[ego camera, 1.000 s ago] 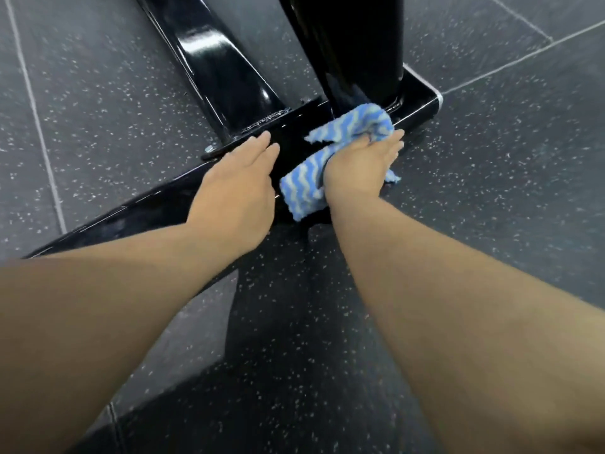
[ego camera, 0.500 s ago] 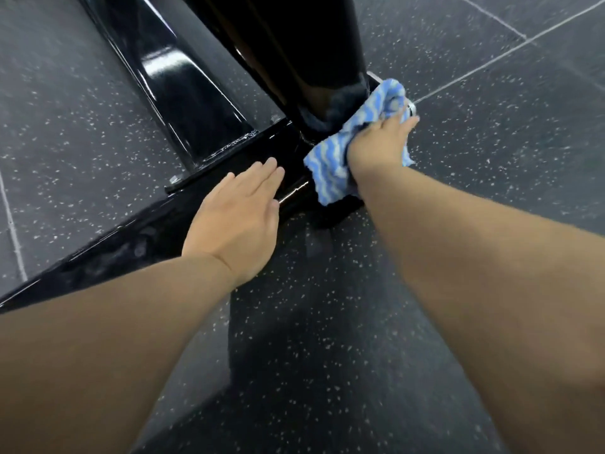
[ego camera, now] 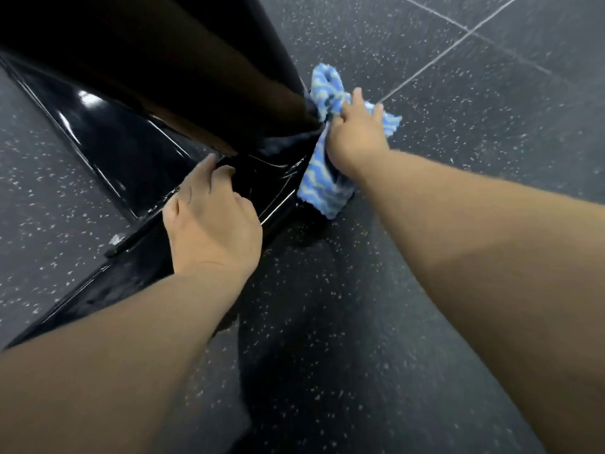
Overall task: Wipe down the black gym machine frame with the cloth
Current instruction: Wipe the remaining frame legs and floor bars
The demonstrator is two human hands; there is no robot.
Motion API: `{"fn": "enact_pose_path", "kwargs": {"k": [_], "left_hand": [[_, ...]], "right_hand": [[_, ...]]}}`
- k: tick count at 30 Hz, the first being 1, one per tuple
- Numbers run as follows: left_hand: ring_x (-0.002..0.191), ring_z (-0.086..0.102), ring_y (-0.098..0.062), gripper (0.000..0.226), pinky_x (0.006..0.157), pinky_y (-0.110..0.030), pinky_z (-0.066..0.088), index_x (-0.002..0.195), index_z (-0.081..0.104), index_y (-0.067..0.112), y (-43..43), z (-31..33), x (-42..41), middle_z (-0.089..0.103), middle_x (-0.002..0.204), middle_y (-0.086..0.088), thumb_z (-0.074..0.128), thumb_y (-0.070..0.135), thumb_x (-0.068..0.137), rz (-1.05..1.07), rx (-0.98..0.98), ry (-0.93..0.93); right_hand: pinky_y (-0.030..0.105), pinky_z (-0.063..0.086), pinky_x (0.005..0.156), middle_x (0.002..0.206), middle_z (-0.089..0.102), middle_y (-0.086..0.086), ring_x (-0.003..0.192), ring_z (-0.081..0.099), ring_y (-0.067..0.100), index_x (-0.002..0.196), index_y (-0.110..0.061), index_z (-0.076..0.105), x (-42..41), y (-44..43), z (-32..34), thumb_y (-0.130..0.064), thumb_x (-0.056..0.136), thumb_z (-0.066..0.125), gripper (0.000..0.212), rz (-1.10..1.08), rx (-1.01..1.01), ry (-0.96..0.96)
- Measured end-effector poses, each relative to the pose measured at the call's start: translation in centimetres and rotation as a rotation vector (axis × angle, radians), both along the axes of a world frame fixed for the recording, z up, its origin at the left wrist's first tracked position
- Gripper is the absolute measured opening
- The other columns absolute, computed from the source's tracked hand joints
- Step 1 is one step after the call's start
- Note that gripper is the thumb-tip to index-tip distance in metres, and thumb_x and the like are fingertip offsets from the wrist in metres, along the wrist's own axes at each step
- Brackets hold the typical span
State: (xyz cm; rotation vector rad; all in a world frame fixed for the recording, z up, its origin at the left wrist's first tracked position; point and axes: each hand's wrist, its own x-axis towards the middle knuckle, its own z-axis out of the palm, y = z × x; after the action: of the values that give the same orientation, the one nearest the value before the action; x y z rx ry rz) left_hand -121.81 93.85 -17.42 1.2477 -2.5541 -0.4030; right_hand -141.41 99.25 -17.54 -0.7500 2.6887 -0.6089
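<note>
The black gym machine frame (ego camera: 262, 178) is standing on a dark speckled floor (ego camera: 458, 290) crossed by pale seams. Its glossy base bar (ego camera: 82, 299) is running from the lower left towards the centre. There it is meeting a thick upright post (ego camera: 203, 80) and a slanted brace (ego camera: 131, 149) that is catching a bright reflection.

Both bare forearms are reaching in from the bottom edge. The right grip (ego camera: 357, 132) is clutching a cloth (ego camera: 322, 188) with wavy blue and pale stripes, its fingers bunching the fabric. It is pressing the cloth against the right side of the post's foot, at the end of the base bar. One fold of the cloth is sticking up above the fingers beside the post. The other end is hanging below the wrist, over the end of the bar and close to the floor.

The left grip (ego camera: 212, 224) is lying across the top of the base bar, just left of the post. Its knuckles are raised, its fingers are bending, and the fingertips are touching the frame where the brace joins. Whether it is clasping the bar or only leaning on it cannot be told. The two grips are sitting apart, with a shiny stretch of bar between them.

A small silvery bolt (ego camera: 115, 239) is showing on a flat plate by the far side of the bar, left of the left grip.
</note>
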Motion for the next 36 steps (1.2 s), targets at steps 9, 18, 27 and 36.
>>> {"fn": "enact_pose_path", "kwargs": {"k": [9, 18, 27, 36], "left_hand": [[0.129, 0.044, -0.021, 0.039, 0.111, -0.043, 0.028, 0.127, 0.056, 0.012, 0.0, 0.4, -0.2, 0.051, 0.136, 0.000, 0.039, 0.016, 0.092, -0.019, 0.009, -0.018], [0.124, 0.045, -0.020, 0.034, 0.108, -0.038, 0.025, 0.122, 0.058, 0.015, 0.1, 0.7, -0.2, 0.053, 0.131, 0.000, 0.044, 0.015, 0.091, -0.004, -0.020, -0.030], [0.124, 0.046, -0.025, 0.033, 0.108, -0.044, 0.027, 0.120, 0.059, 0.012, 0.4, 0.5, -0.2, 0.054, 0.130, -0.004, 0.043, 0.015, 0.091, 0.004, -0.036, -0.043], [0.126, 0.042, -0.025, 0.032, 0.109, -0.041, 0.022, 0.120, 0.057, 0.011, 0.4, 0.5, -0.3, 0.053, 0.127, -0.006, 0.042, 0.015, 0.092, 0.008, -0.040, -0.078]], "right_hand": [[0.035, 0.007, 0.119, 0.157, 0.027, -0.009, 0.147, 0.014, 0.016, 0.146, -0.027, 0.038, -3.7, -0.6, 1.2, -0.012, 0.101, 0.030, 0.048, 0.383, -0.070, -0.032], [0.027, 0.033, 0.083, 0.131, 0.055, 0.008, 0.119, 0.050, 0.027, 0.127, -0.016, 0.054, -4.0, -2.1, 2.1, -0.018, 0.099, 0.030, 0.037, 0.048, -0.050, -0.076], [0.029, 0.033, 0.079, 0.118, 0.056, 0.013, 0.108, 0.051, 0.026, 0.115, -0.011, 0.057, -5.1, 0.0, 1.8, -0.023, 0.103, 0.027, 0.035, 0.083, -0.013, -0.078], [0.036, 0.038, 0.083, 0.123, 0.056, 0.024, 0.114, 0.052, 0.037, 0.121, 0.003, 0.053, -3.9, 1.1, 2.1, -0.009, 0.101, 0.029, 0.033, -0.013, 0.013, -0.036]]}}
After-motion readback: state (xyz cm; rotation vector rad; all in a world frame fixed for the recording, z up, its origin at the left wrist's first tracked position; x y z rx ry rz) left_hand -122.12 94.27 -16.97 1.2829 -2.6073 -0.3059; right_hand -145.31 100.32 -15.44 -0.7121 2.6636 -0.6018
